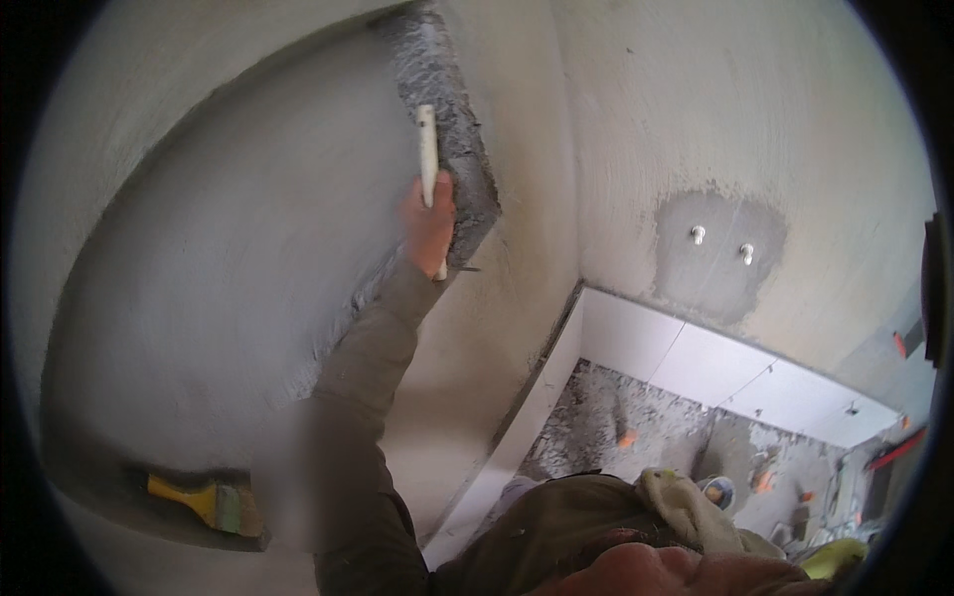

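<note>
My left hand (429, 230) is closed around a white-handled trowel (427, 139), raised against the wall on the left. The handle's pale end sticks up above my fingers, and a thin dark piece juts out below them. I cannot make out the trowel's blade well. Beneath the tool runs a rough, dark grey strip of mortar (422, 55) along the right side of a large smooth grey patch (238, 209). A yellow-handled brush (204, 502) lies on the ledge at the patch's lower left. My right hand does not show.
Two metal pipe ends (722, 245) stick out of a darker patch on the right-hand wall. White tiles (715, 368) line the foot of the walls. Rubble and orange bits litter the rough floor (606, 417), where a small bucket (717, 491) stands near my body.
</note>
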`<state>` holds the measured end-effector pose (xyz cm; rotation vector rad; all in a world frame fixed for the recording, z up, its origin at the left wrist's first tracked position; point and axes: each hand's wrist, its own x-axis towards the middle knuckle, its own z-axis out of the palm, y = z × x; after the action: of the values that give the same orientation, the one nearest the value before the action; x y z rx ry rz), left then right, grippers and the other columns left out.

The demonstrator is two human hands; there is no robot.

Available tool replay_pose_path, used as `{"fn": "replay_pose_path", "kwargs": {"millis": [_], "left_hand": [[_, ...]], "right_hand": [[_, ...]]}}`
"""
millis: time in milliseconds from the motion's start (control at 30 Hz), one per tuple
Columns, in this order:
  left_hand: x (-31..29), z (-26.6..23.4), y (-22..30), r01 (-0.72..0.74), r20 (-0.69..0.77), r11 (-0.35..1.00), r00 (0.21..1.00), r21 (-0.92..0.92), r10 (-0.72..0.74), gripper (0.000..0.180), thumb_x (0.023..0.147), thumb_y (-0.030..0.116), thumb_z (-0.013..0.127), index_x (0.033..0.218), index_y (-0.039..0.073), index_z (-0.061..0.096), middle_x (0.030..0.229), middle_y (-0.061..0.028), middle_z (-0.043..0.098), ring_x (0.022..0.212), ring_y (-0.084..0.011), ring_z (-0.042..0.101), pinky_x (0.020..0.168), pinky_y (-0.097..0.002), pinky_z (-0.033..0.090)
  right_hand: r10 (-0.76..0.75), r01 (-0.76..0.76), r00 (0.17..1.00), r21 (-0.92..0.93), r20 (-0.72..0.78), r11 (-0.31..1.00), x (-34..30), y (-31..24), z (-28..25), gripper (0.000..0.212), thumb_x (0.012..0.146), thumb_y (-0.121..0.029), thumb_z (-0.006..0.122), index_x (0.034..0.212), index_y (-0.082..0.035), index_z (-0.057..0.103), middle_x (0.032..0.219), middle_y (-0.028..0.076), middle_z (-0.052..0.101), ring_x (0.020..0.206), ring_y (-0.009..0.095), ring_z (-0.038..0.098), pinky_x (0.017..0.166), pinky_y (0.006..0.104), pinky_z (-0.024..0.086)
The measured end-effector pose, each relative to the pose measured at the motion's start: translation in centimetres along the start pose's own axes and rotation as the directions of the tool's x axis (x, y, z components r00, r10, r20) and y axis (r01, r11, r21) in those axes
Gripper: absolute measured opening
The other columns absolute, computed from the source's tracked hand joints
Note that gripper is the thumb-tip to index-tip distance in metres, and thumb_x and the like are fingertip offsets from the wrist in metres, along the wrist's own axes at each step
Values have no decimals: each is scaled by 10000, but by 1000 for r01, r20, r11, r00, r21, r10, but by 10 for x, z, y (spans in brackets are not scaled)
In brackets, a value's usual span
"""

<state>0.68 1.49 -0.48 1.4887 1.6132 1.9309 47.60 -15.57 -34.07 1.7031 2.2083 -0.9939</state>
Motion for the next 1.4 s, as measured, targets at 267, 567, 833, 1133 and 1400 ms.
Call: {"fn": "replay_pose_path", "kwargs": {"millis": [267,567,833,1133,1400], "left_hand": [[-3,-9,2,39,69,996,997,-78,-34,354,985,419,574,913,72,583,677,13,503,454,-58,430,391,-259,344],[-3,-4,6,6,72,997,997,-81,0,376,986,423,570,917,54,587,671,16,496,450,-65,439,386,-258,343],[-3,-10,3,55,91,987,995,-149,-42,433,997,476,515,994,45,560,651,19,450,449,-71,397,397,-256,335],[2,-13,-3,70,90,977,995,-201,-53,444,1014,484,463,935,55,545,617,14,430,436,-74,390,374,-250,337],[-4,-11,6,14,82,999,997,-30,-12,404,1026,436,461,911,56,536,614,6,464,419,-76,409,366,-255,342]], "right_hand": [[-148,146,989,-69,-25,987,-32,-21,-29,258,839,-304,597,944,-68,602,971,208,657,906,412,639,789,503,492],[-68,62,997,-127,-46,990,-16,14,4,282,819,-306,613,970,-68,609,986,206,658,919,406,641,801,504,494],[20,-30,997,-154,-69,988,-9,31,35,302,804,-308,625,987,-68,614,994,205,658,928,402,643,811,504,495],[68,-86,992,-179,-103,980,-25,22,29,328,790,-315,636,1006,-67,622,1002,206,659,941,397,644,823,500,498],[48,-54,998,-184,-37,981,-27,30,17,335,801,-319,624,1013,-59,617,1012,215,655,955,404,639,833,501,494]]}}
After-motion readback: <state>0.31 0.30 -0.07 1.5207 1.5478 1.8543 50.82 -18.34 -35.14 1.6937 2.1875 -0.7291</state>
